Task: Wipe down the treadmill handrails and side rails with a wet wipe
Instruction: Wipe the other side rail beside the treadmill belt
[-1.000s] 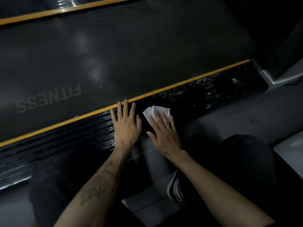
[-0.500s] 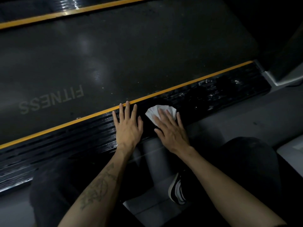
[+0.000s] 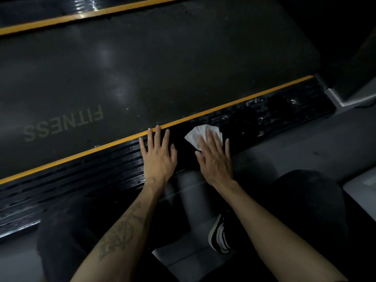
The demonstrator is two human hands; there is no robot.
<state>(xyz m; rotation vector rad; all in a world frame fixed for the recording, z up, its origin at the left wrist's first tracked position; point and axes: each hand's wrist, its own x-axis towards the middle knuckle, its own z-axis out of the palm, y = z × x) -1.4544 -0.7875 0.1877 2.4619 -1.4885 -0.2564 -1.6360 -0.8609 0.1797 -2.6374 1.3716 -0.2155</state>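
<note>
My right hand [image 3: 215,159] presses the wet wipe [image 3: 200,134] flat-fingered on the near side rail [image 3: 101,174]; left hand [image 3: 158,157] rests open beside. Streaks toward the right end suggest wiping there; leftward remains.

Both forearms are bare, with no sleeves in view. The left forearm [image 3: 122,231] carries a dark leafy or floral line tattoo along its upper side. The left hand [image 3: 158,159] and right hand [image 3: 215,161] wear no gloves. Dark trousers [image 3: 309,200] cover the knees, and a black shoe [image 3: 220,236] with white stripes shows on one foot.
</note>
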